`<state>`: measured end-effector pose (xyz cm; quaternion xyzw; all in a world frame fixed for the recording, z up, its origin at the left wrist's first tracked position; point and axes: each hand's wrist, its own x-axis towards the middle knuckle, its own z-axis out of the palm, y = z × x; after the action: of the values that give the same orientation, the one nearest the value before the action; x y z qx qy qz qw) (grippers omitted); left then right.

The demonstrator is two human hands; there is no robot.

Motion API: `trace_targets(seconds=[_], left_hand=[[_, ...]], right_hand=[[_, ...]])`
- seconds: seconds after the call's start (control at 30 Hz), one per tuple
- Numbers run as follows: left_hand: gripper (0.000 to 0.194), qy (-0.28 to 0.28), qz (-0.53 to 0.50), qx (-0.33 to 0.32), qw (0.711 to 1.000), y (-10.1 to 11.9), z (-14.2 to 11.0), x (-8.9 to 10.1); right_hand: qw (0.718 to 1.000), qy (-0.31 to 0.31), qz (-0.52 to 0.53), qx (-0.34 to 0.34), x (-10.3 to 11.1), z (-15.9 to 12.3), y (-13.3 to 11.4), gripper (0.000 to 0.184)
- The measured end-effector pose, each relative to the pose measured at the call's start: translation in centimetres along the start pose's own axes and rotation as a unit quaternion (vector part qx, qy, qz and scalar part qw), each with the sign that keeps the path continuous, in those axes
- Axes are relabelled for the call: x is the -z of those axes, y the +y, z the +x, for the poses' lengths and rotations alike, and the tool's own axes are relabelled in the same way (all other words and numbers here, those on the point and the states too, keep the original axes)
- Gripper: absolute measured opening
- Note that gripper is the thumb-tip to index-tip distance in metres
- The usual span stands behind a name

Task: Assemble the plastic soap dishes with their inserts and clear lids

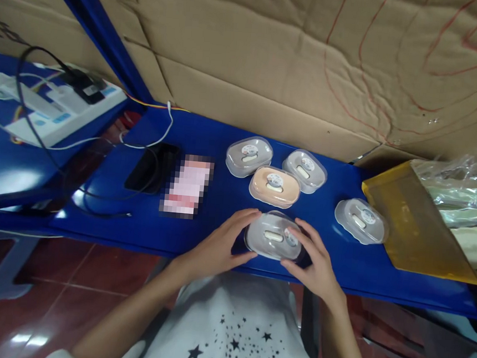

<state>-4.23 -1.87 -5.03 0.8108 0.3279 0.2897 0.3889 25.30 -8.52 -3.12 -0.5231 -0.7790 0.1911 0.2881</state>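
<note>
Between my two hands, at the front edge of the blue table (216, 244), is a grey oval plastic box with a clear lid (267, 243). It has a white tab in the middle and a round sticker near its right end. My left hand (229, 239) grips its left end between thumb and fingers. On the other end, my right hand (314, 258) has its fingertips on the lid by the sticker and its thumb at the near side. Just behind lies a peach box (274, 188) of the same shape, with two grey boxes, left (248, 157) and right (305, 172), further back.
Another grey box (362, 222) sits to the right, beside a yellow bin (409, 227) holding pale green and cream pieces in plastic. On the left lie a black phone (152, 168), a pixelated pink item (187, 188), cables and a power strip (69, 111). Cardboard (249, 52) stands behind.
</note>
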Motion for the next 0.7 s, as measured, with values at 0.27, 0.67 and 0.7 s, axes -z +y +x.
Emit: trace_targets(seconds=[0.27,0.67,0.7], left_hand=[[0.082,-0.039,-0.001,0.002,0.999,-0.2,0.0,0.2],[0.075,-0.041,-0.033,0.021,0.998,-0.4,0.1,0.4],[0.075,-0.041,-0.031,0.024,0.998,-0.4,0.1,0.4]], right_hand=[[0.991,-0.046,-0.09,0.087,0.6,1.4,-0.5,0.079],[0.982,-0.059,-0.157,0.088,0.2,0.7,-1.3,0.085],[0.981,-0.061,-0.159,0.088,0.3,0.7,-1.4,0.084]])
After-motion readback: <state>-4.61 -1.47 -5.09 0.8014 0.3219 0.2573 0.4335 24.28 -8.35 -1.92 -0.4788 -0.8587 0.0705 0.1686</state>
